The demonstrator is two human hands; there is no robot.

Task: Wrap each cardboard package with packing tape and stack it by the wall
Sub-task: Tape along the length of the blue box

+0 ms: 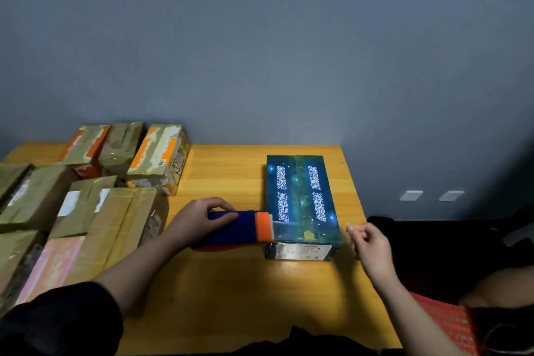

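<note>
Dark sleeve [57,321] covers the left arm at the bottom corner, closest of all. Past it, the left hand [199,218] curls its fingers and thumb around a blue and orange tape dispenser [237,230]. The orange end of the dispenser touches the left side of a blue box [300,205], near its front corner.

The blue box lies flat on the yellow wooden desk [231,283], toward the right side and a little away from the wall [260,52]. It has white writing on top and a shiny strip of tape running down its middle. A small label sits on its front end.

The right hand [370,243] floats just beside the box's right front corner. Its fingers are loosely bent, and the thumb and first finger are close together. Whether they pinch a bit of clear tape is too hard to tell.

On the left side of the desk is a bunch of taped cardboard packages [86,205]. 3 of them [127,150] stand in a row right by the wall, with orange patches showing under the tape.

2 white wall plates [430,195] sit low on the wall to the right. Something red [450,324] shows at the bottom right.
</note>
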